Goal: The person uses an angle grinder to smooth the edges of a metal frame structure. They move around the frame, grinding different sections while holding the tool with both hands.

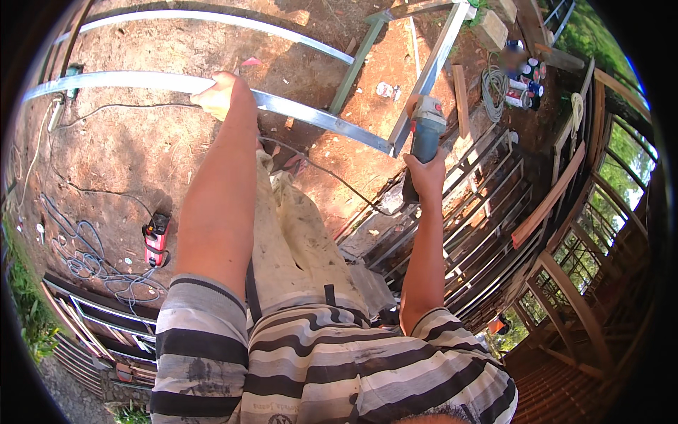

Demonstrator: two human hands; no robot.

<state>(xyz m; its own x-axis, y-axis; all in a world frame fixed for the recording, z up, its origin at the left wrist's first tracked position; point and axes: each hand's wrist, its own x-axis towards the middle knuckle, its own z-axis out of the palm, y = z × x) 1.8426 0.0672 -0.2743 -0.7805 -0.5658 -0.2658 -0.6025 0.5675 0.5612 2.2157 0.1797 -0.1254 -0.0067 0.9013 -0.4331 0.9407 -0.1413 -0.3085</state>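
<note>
A long silver metal tube [318, 124] runs across the upper part of the view, and my left hand [223, 95] is closed around its middle. Its right end meets a slanted metal bar [438, 56] at a corner. Beside that corner, my right hand [428, 174] grips the body of an angle grinder [426, 131], its head pointing away from me. The grinder's disc is hard to make out. A dark cord [318, 162] trails from the grinder's lower end to the left. Farther off lie a second silver tube [226, 19] and a greenish crossbar [359, 67].
At lower left, a red and black machine [156, 242] sits on the dirt near tangled blue-grey cables [92, 247]. Several metal bars [466, 233] lie close on my right. A coiled hose [494, 93], several cans [533, 90] and a wooden plank [461, 102] are at the upper right.
</note>
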